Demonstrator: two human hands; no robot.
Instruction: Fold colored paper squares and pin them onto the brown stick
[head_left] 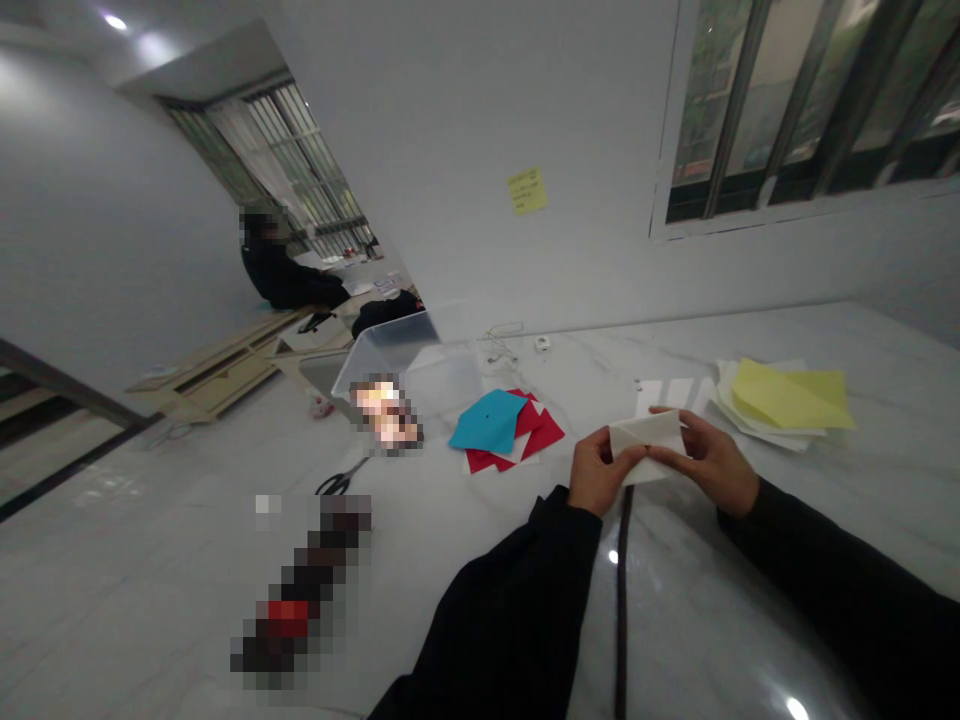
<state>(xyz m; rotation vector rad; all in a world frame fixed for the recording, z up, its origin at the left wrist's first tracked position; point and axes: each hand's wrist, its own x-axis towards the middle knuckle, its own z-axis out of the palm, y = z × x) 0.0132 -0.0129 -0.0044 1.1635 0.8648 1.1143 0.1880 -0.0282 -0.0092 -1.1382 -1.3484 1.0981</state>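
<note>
A folded piece of white paper [646, 440] is held just above the white marble floor, between both my hands. My left hand [596, 472] pinches its left edge, fingers closed on it. My right hand [711, 462] grips the right side, thumb and fingers pressed on the fold. Both arms wear black sleeves. To the left lie a blue sheet [489, 420] on top of red sheets [538, 430]. A stack of yellow and white sheets [784, 402] lies to the right of my hands.
Scissors [341, 480] lie on the floor at left. A clear plastic box [409, 365] stands behind the coloured sheets. A dark cable [621, 600] runs down between my arms. A person in black [281, 270] sits far back by wooden boards. A yellow note [527, 190] sticks on the wall.
</note>
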